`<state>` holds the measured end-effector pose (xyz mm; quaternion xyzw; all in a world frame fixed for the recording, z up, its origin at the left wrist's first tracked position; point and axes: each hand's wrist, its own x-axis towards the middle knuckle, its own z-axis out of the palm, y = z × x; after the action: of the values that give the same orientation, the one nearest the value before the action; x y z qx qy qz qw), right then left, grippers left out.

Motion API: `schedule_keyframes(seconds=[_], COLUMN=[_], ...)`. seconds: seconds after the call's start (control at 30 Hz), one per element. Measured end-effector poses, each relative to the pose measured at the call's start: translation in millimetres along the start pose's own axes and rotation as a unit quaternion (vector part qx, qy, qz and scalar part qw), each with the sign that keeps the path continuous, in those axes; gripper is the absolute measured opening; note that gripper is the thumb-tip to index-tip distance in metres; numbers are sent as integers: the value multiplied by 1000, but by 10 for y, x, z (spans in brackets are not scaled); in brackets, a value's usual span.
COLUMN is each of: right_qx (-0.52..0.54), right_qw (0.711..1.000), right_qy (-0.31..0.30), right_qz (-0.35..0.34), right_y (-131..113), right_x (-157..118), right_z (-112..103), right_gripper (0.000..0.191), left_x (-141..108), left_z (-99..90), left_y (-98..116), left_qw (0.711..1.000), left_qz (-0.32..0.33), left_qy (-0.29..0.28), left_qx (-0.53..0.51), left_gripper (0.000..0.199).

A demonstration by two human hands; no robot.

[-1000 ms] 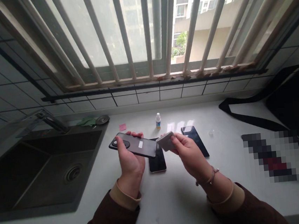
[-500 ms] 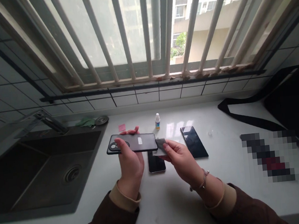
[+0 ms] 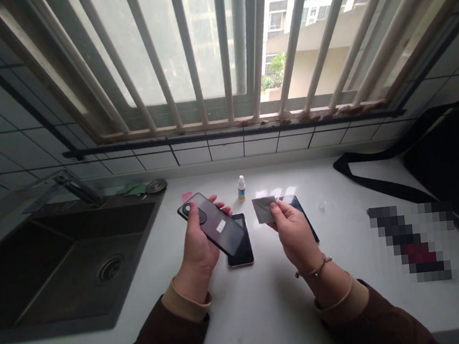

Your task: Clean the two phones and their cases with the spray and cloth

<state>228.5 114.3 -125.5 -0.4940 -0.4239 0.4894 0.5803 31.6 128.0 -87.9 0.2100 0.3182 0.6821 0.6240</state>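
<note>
The dark phone (image 3: 230, 233), its back with the camera ring facing up, is now turned aslant above the desk (image 3: 262, 304), where just before it lay nearly level across the view. The left hand (image 3: 198, 248) grips it, thumb beside the camera ring. The folded grey cloth (image 3: 263, 210), which met the phone's far end a moment ago, has moved off to the right, so the two are apart and nothing rubs the casing. The right hand (image 3: 298, 235) pinches that cloth between thumb and fingers. Beneath the phone's lower end lies a second phone (image 3: 243, 253); a black slab (image 3: 295, 202) sits partly behind the right hand, and a small white-capped bottle (image 3: 241, 188) stands farther back.
</note>
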Motion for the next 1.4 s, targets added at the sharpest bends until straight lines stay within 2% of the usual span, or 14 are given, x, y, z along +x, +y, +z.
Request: schedule_keyframes(seconds=[0.07, 0.13, 0.27, 0.33, 0.43, 0.53, 0.67, 0.77, 0.87, 1.0, 1.1, 1.23, 1.33, 1.4], right_qx=[-1, 4, 42, 23, -67, -153, -157, -134, -129, -129, -157, -195, -189, -179], right_qw=[1000, 1000, 983, 978, 981, 972, 970, 972, 973, 972, 956, 925, 926, 931], right_qy=[16, -20, -159, -191, -182, -172, -167, -162, -147, -100, -87, -95, -99, -101], right_qz=[1, 12, 86, 84, 16, -45, -81, -105, -127, -169, -231, -313, -310, -301], right_y=[10, 2, 20, 45, 36, -42, -112, -113, -134, -216, -278, -307, -290, -279], right_x=[46, 37, -53, -88, -117, -142, -178, -194, -209, -254, -304, -342, -330, -313], right_z=[-31, -10, 114, 156, 165, 148, 151, 161, 158, 131, 107, 88, 84, 84], right_gripper=[54, 52, 50, 48, 44, 40, 39, 38, 39, 37, 34, 39, 40, 38], left_x=[-76, -135, -169, -155, -139, -159, -229, -273, -301, -339, -370, -373, -346, -327], left_z=[-7, -26, -62, -64, -53, -40, -45, -57, -41, -1, -16, -80, -120, -139], left_y=[-54, -115, -176, -170, -151, -160, -216, -238, -210, -157, -159, -189, -189, -177], left_qw=[997, 994, 983, 978, 980, 980, 973, 953, 939, 962, 967, 958, 942, 913], left_qz=[-36, -19, 49, 68, 65, 72, 108, 127, 133, 93, 28, -66, -113, -163], left_qy=[-53, -81, -75, -51, -6, -2, -63, -132, -181, -172, -186, -214, -230, -271], left_qx=[33, 71, 160, 191, 186, 185, 194, 240, 262, 189, 172, 178, 215, 258], left_gripper=[62, 61, 58, 53, 39, 32, 45, 59, 61, 52, 50, 62, 67, 73])
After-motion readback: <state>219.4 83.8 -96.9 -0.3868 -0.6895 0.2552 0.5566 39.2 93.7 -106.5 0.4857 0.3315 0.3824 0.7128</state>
